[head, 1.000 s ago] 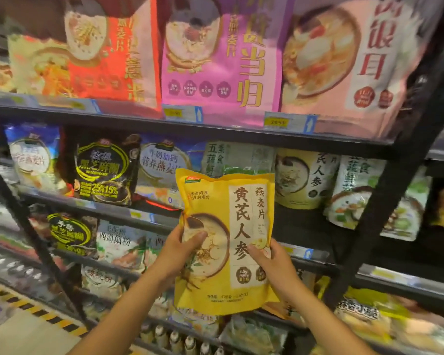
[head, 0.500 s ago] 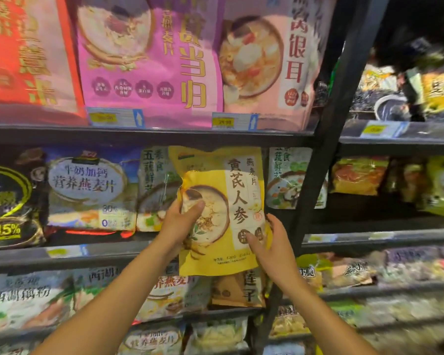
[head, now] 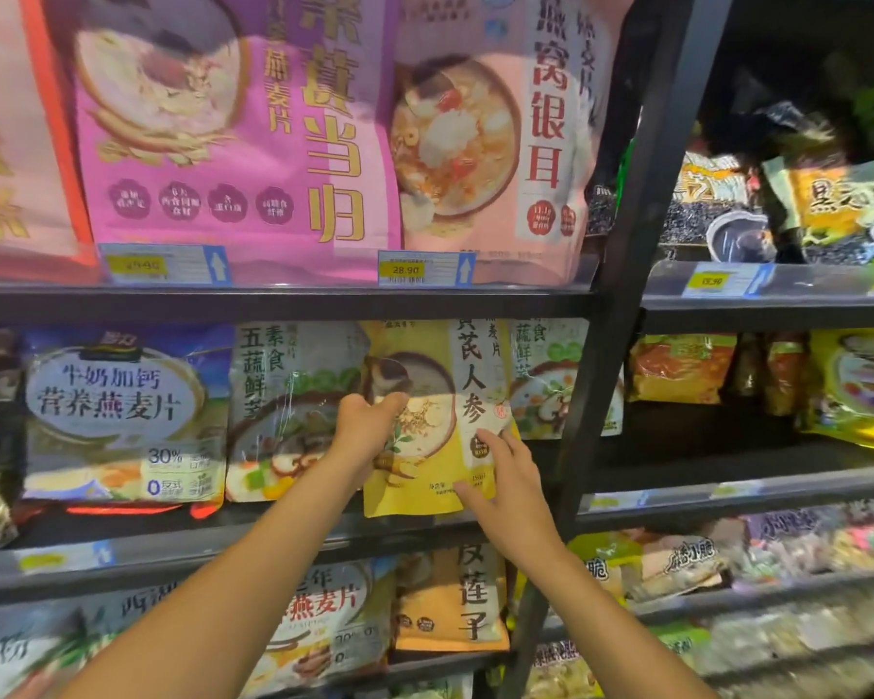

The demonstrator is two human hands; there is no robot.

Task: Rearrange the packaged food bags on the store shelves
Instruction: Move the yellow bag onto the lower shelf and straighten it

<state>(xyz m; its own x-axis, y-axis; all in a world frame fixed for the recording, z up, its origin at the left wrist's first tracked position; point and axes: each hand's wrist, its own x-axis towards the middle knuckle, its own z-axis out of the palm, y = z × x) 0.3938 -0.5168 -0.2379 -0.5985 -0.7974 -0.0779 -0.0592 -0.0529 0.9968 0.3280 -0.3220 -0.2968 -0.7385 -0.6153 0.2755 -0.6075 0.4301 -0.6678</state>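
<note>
We have the yellow plastic pouch printed with a porridge bowl upright at the front of the black middle shelf, just left of the black metal upright post. Our left hand curls round the pouch's edge farther from the post, gripping it. Our right hand lies with straight, spread fingers against the lower corner nearer the post, pressing the front.

Two hands, one held yellow bag, three large bags above.

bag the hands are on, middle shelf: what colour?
The bag is yellow, with a white label strip; head view.
</note>
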